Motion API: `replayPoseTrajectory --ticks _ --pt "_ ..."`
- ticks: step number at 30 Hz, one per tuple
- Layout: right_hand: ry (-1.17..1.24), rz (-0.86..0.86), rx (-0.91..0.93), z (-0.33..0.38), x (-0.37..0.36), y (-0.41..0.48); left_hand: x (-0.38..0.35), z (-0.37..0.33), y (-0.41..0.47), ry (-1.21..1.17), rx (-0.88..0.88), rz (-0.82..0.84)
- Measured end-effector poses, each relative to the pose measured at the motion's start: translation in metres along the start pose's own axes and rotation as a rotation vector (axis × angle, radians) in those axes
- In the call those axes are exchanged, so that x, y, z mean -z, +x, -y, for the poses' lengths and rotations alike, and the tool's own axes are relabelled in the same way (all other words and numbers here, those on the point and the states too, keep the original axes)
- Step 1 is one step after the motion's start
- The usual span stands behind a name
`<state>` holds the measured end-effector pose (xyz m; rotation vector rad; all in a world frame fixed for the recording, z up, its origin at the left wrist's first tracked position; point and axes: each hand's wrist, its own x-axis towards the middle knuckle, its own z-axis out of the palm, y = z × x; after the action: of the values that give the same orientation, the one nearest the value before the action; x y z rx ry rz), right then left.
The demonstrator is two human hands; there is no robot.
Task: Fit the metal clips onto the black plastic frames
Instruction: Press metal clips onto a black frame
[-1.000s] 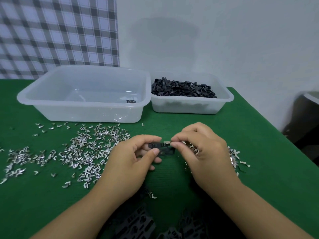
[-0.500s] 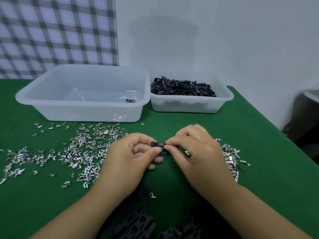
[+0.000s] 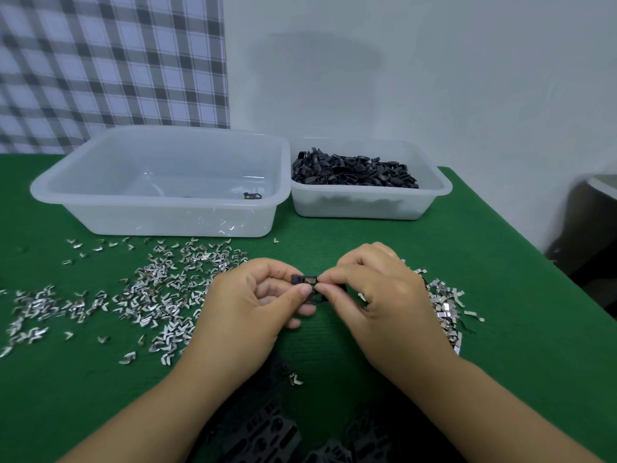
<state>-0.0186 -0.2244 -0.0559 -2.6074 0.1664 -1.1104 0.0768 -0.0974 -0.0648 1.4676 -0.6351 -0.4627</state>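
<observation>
- My left hand (image 3: 247,305) has its fingers curled in, with the thumb and forefinger pinching the left end of a small black frame (image 3: 302,280).
- My right hand (image 3: 377,295) is curled too, thumb and forefinger tips pinching the other end of the same frame. So it sits right between the two hands, held up off the green surface (image 3: 500,345).
- There's a shiny bit (image 3: 311,280) on the frame right by the right fingertips. It looks like a clip, but it's too tiny to tell how it sits.
- A big scatter of loose metal clips (image 3: 160,292) lies on the surface out to the left of my left hand, and a smaller clump (image 3: 444,305) is tucked just beyond the right hand's outer edge.
- One stray clip (image 3: 295,379) lies nearer to me, between the wrists.
- Past the left hand stands a large translucent tub (image 3: 160,218) with a single black piece (image 3: 252,195) in its near right corner.
- Past the right hand, just beside that tub, is a smaller tub (image 3: 367,208) heaped with black frames (image 3: 354,170).
- Between my forearms, closest to me, there's some dark patterned stuff (image 3: 267,429). I honestly can't tell what it is.
- Behind the tubs there's a plaid curtain (image 3: 110,68) on the left-hand side.
</observation>
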Motion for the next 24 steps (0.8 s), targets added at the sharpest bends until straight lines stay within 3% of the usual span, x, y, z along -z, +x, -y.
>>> replayPoseTrajectory --ticks 12,24 --pt "0.181 -0.019 -0.066 -0.0009 -0.0015 0.0014 0.0008 -0.0014 0.0002 0.006 0.012 0.028" --pt "0.212 0.025 -0.097 -0.0015 -0.0013 0.0025 0.001 -0.004 -0.0011 -0.033 0.009 0.072"
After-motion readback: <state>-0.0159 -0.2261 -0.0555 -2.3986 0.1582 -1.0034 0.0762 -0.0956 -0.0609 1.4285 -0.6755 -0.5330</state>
